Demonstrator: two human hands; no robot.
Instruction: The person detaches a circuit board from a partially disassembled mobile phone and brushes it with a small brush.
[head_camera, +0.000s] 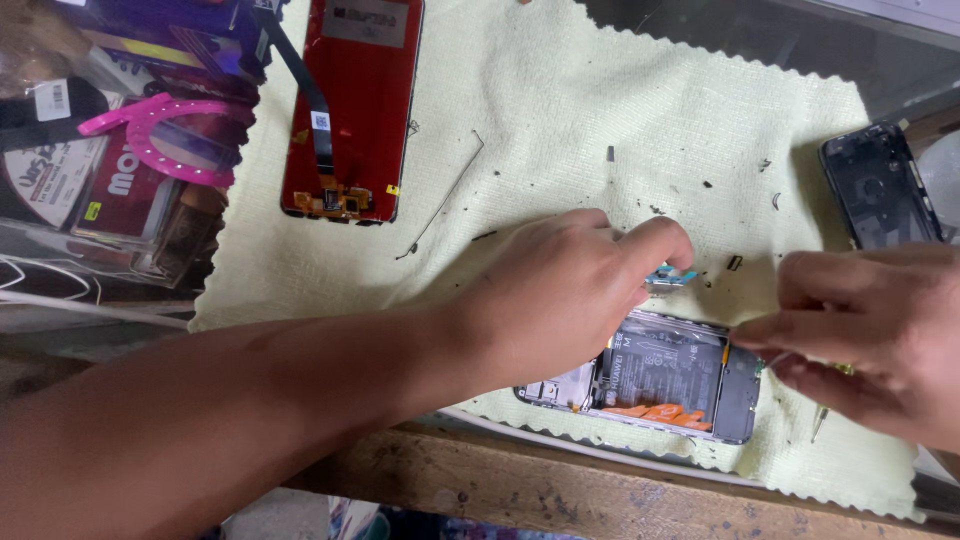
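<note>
An opened phone (665, 378), its back removed and its dark battery and orange ribbon exposed, lies near the front edge of a pale green cloth (560, 130) on a worn wooden bench (560, 490). The left hand (560, 295) reaches across above it, fingertips pinched on a small blue-tinted part (670, 277) just beyond the phone's upper edge. The right hand (865, 335) hovers at the phone's right end, thumb and forefinger pressed narrowly together (whatever they grip is too small to tell). Farther back lie a thin wire (445, 195), a red screen panel (355, 105) with its black flex cable, and, to the right, a dark phone cover (880, 185).
</note>
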